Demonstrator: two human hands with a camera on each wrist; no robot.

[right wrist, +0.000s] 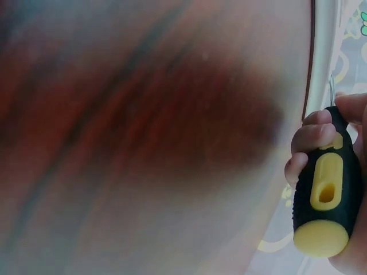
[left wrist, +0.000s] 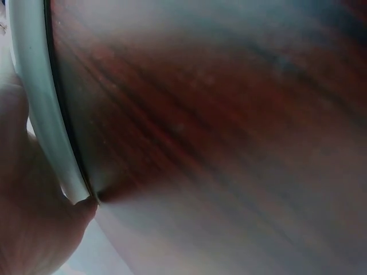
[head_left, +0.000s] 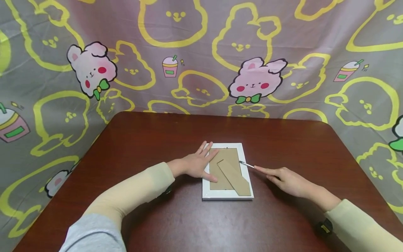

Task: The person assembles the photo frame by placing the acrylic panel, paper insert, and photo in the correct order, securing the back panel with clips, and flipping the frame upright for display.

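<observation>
A white picture frame (head_left: 206, 194) lies back side up on the table, showing its brown backing board (head_left: 231, 154) and a slanted easel stand (head_left: 234, 177). My left hand (head_left: 196, 165) rests with spread fingers over the frame's left side, thumb reaching onto the board. In the left wrist view, that hand (left wrist: 34, 223) overlaps the frame's edge (left wrist: 35, 69). To the right, my right hand (head_left: 291, 182) grips a screwdriver with a black and yellow handle (right wrist: 330, 189). Its metal shaft (head_left: 248, 165) crosses the right border, tip at the backing's right edge.
The dark reddish-brown table (head_left: 157, 134) extends around the frame on all sides. Behind it and at both sides hangs a curtain (head_left: 201, 56) printed with cartoon animals and cups. A dark wrist device (head_left: 324, 226) sits below the right sleeve.
</observation>
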